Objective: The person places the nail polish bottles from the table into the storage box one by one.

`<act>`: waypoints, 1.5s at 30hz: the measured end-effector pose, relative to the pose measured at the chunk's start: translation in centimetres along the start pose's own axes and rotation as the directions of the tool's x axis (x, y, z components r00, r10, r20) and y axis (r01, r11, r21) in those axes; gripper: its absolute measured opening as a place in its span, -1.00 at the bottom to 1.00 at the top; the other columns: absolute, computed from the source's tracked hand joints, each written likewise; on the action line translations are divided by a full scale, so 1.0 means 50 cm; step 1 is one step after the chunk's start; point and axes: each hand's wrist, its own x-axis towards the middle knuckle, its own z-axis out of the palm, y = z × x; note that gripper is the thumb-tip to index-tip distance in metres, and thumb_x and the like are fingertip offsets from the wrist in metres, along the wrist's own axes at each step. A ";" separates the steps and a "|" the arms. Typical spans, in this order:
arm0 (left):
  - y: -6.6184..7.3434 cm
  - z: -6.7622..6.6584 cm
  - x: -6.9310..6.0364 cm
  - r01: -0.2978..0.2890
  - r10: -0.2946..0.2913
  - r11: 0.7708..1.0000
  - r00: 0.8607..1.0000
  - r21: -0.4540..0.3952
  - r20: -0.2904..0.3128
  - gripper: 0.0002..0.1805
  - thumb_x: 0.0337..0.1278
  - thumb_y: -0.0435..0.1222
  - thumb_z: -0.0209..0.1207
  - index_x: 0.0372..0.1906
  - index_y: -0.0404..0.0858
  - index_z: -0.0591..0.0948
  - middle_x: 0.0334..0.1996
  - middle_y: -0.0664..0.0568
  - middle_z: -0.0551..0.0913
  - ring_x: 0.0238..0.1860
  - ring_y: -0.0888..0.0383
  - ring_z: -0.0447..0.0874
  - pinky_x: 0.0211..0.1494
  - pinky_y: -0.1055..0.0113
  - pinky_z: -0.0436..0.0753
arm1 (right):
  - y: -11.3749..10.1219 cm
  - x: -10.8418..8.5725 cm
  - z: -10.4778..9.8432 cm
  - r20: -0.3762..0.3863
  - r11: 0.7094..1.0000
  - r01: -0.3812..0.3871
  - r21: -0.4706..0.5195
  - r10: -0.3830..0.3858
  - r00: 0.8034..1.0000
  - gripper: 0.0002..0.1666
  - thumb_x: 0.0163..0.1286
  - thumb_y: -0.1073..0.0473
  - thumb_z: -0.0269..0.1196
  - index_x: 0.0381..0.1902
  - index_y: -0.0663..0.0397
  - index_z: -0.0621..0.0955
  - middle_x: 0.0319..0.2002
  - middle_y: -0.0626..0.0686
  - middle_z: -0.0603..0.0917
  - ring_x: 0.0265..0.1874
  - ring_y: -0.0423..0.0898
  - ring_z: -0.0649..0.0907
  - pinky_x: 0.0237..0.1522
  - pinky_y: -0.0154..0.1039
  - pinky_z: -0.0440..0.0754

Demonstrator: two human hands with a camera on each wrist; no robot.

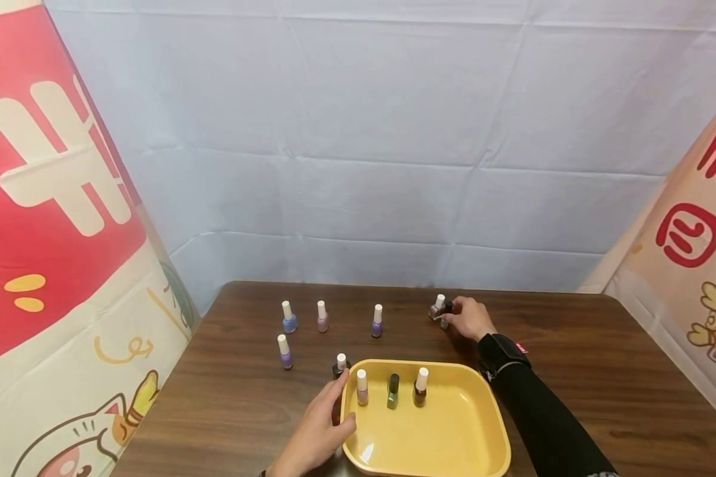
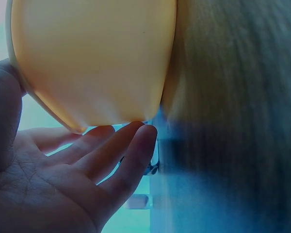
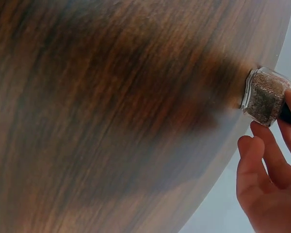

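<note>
The person's right hand (image 1: 473,319) is near the far edge of the brown wood-grain table (image 1: 215,411), a little right of that edge's middle, thumb and finger pinching a small black-capped glass bottle with glittery contents (image 3: 267,97); its other fingers are loosely bent. Just left of that bottle stands a white-capped glass bottle (image 1: 437,307). The left hand (image 1: 319,424) grips the left side of a yellow, round-cornered tray (image 1: 435,440), thumb at the rim, fingers against the outer wall. Inside, toward the tray's far left corner, stand a white-capped pale pink bottle (image 1: 362,389), a dark-capped green bottle (image 1: 392,392) and a white-capped dark red bottle (image 1: 420,387).
</note>
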 end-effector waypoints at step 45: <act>-0.005 0.002 0.002 0.007 -0.007 1.000 1.000 -0.002 0.001 -0.19 0.09 -0.31 0.15 0.48 -0.32 0.15 0.24 -0.13 0.45 -0.06 0.17 0.51 -0.12 0.49 0.57 | -0.020 -0.019 -0.030 -0.019 0.996 0.067 -0.066 -0.068 0.997 -0.75 0.34 0.11 0.23 -0.18 0.20 0.60 -0.24 0.20 0.65 -0.27 0.06 0.56 -0.20 -0.07 0.50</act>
